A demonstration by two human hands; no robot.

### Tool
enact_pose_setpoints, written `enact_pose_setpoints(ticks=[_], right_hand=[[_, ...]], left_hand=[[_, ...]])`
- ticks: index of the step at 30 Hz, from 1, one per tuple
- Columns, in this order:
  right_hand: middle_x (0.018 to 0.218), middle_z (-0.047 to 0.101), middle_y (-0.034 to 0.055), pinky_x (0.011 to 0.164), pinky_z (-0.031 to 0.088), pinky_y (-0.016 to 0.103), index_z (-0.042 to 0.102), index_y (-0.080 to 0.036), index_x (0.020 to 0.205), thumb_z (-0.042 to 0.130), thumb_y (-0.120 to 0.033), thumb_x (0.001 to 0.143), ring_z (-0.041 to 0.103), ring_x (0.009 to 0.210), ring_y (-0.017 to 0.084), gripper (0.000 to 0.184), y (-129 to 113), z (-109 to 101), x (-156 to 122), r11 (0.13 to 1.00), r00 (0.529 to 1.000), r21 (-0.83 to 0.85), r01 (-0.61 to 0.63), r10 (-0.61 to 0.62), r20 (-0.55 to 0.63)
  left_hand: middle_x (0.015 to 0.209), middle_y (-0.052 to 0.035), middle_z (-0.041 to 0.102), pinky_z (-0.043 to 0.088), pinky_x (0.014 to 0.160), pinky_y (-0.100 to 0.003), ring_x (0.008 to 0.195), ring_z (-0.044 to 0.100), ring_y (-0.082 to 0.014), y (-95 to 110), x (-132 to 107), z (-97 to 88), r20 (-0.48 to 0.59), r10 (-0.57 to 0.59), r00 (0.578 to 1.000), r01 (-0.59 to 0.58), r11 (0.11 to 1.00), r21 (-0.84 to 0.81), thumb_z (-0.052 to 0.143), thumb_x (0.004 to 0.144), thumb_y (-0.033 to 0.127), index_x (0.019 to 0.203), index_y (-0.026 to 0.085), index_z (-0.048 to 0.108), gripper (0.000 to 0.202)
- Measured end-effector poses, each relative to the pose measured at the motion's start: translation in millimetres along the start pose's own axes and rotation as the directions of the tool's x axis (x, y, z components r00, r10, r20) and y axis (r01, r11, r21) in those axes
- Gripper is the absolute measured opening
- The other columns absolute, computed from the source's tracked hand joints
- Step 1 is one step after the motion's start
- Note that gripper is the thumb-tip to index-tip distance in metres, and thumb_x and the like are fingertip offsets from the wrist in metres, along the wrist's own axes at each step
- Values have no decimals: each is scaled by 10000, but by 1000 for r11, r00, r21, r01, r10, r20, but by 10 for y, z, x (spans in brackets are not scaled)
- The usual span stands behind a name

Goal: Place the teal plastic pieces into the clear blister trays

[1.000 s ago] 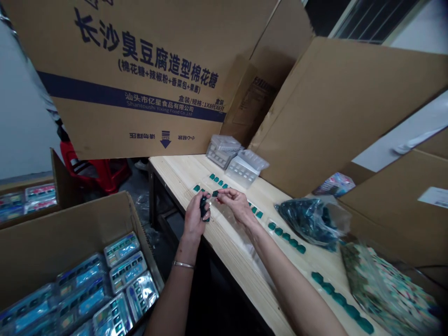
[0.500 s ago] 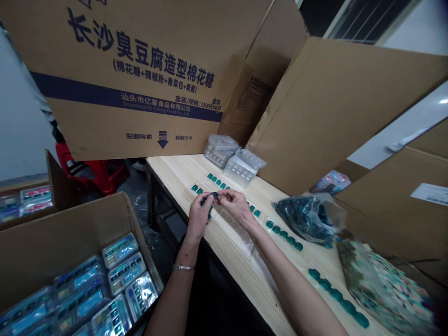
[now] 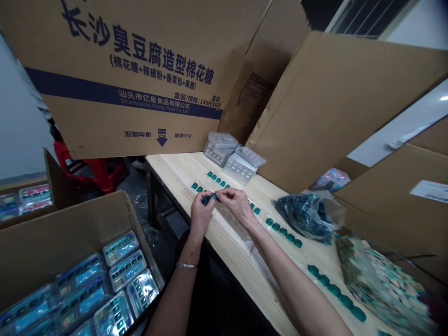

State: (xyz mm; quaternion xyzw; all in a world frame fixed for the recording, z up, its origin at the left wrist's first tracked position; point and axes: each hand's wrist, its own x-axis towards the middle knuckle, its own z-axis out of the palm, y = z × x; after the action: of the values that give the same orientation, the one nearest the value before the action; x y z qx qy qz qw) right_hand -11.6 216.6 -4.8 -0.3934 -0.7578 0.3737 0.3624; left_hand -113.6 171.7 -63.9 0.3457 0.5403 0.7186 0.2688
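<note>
Over the front edge of the wooden table (image 3: 164, 172), my two hands meet at small, dark green, faceted pieces (image 3: 206, 200). My left hand (image 3: 199, 217) is closed around several of them. My right hand (image 3: 237, 204) pinches with thumb and forefinger at the piece by the left fingertips; the fingers hide most of it. Beneath the hands lie clear plastic trays (image 3: 234, 223). Similar green pieces sit in short rows along the table, one row (image 3: 283, 232) right of my right hand and another (image 3: 335, 290) nearer me.
Clear plastic trays (image 3: 241, 167) are stacked at the far end. A bag of dark teal pieces (image 3: 303, 214) and a bag of pale striped packets (image 3: 381, 284) lie at right. Cardboard (image 3: 147, 130) walls the back. An open carton (image 3: 87, 224) of filled packs and a red stool (image 3: 101, 175) stand left.
My right fingers have shifted slightly at the green piece by the left fingertips. Fewer green pieces show below my left hand. The view has moved a little.
</note>
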Motion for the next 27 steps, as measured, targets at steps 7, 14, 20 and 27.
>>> enact_pose_setpoints(ticks=[7,14,20,27], right_hand=[[711,691,40,673,509,292,694,-163,815,721,-352,618,637,669,175,275,-12,19,-79,987,999,158,-24,30,-33],[886,710,66,776,498,328,712,-170,883,637,-312,710,654,799,198,236,201,-97,69,1000,996,-13,14,-15,-87],[889,713,50,772,494,346,717,-215,882,567,-266,778,656,807,216,190,450,111,144,925,977,-322,202,-215,-7],[972,694,87,819,466,343,694,-203,972,507,-209,828,631,923,236,236,468,197,137,773,932,-522,361,-322,169]], left_hand=[[773,-32,588,399,812,-277,826,528,-187,134,-46,-36,-20,160,987,-161,985,-67,663,663,168,701,228,636,75],[656,24,525,305,404,-155,508,444,-66,98,36,-149,-6,-197,980,183,924,-337,698,661,329,777,178,605,212],[698,34,517,156,309,-122,435,384,-3,76,113,-243,150,-362,920,355,608,-710,744,610,282,809,142,568,301],[712,29,528,168,310,-110,447,398,4,57,117,-246,167,-379,910,371,567,-735,739,620,256,808,136,581,273]])
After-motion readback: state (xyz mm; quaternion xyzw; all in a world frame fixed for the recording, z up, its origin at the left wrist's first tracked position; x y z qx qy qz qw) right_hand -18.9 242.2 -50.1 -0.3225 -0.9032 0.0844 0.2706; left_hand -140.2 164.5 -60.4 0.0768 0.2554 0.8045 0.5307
